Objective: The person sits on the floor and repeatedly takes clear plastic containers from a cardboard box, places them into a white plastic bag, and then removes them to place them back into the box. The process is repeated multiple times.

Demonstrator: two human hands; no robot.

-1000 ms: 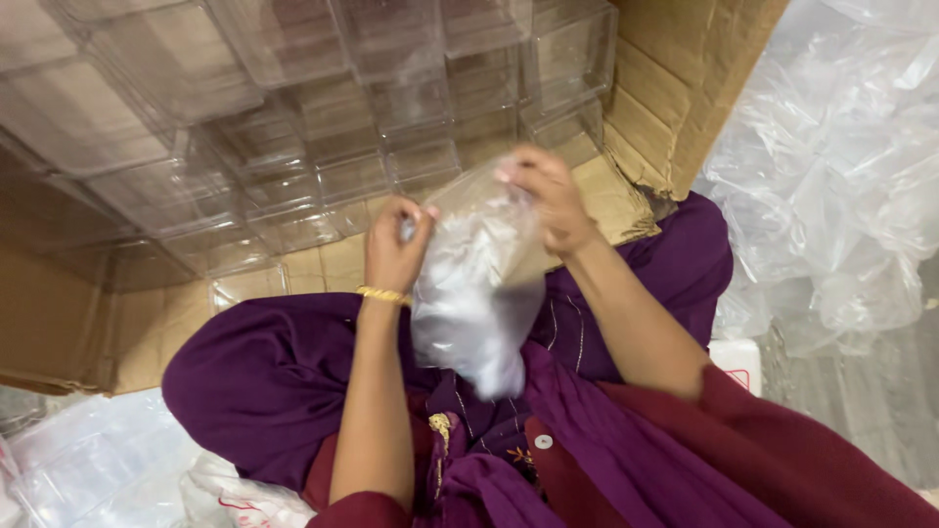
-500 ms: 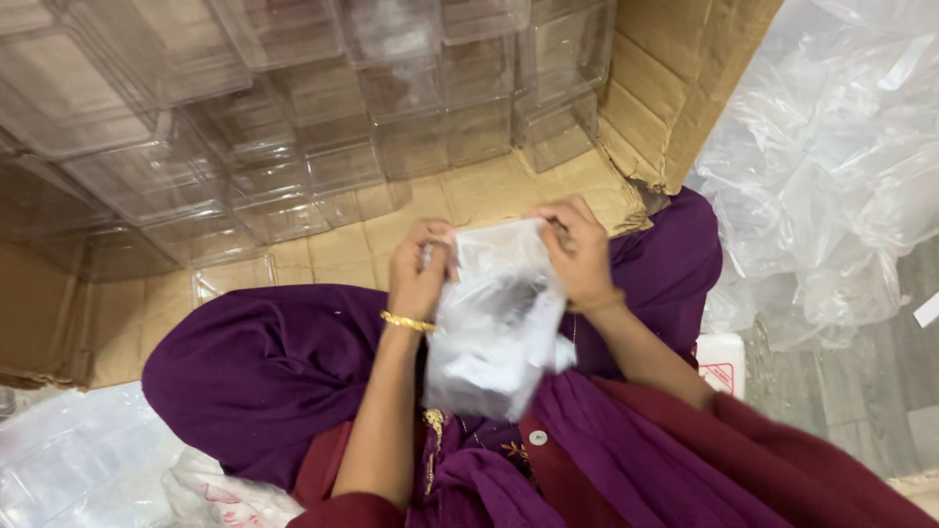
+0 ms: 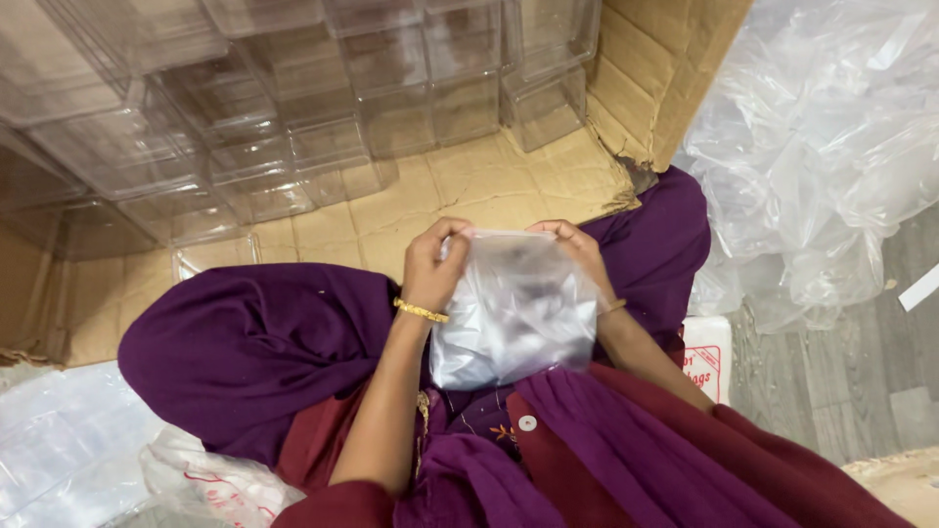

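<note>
A large cardboard box [image 3: 509, 191], lying open on its side, is being seen across the top of the view, from ten o'clock round to one o'clock. Stacks of clear plastic containers [image 3: 293, 108] are being held inside it, toward eleven and twelve o'clock, while its brown floor is being left bare in front of them. At two to three o'clock a heap of crumpled clear plastic bags [image 3: 831, 137] is being shown beside the box, on a grey floor [image 3: 861, 381]. The lower half of the view is being filled by purple cloth [image 3: 254, 352] draped over the lap, with maroon cloth at five o'clock. More clear plastic sheeting [image 3: 59, 440] is being seen at eight o'clock.

Near the centre, a small clear plastic bag [image 3: 514, 313] is being held up over the lap. Its long axis is running roughly from twelve to six o'clock, with the opening pointing toward twelve o'clock and the closed bottom hanging toward six. Something dark is being glimpsed through the film, too blurred to tell. The bag's top edge is being pinched at its nine o'clock corner by the left hand [image 3: 435, 264], fingers curled closed on the film, a gold bangle [image 3: 421, 311] being worn at that wrist. The three o'clock corner is being gripped likewise by the right hand [image 3: 577, 249].
</note>
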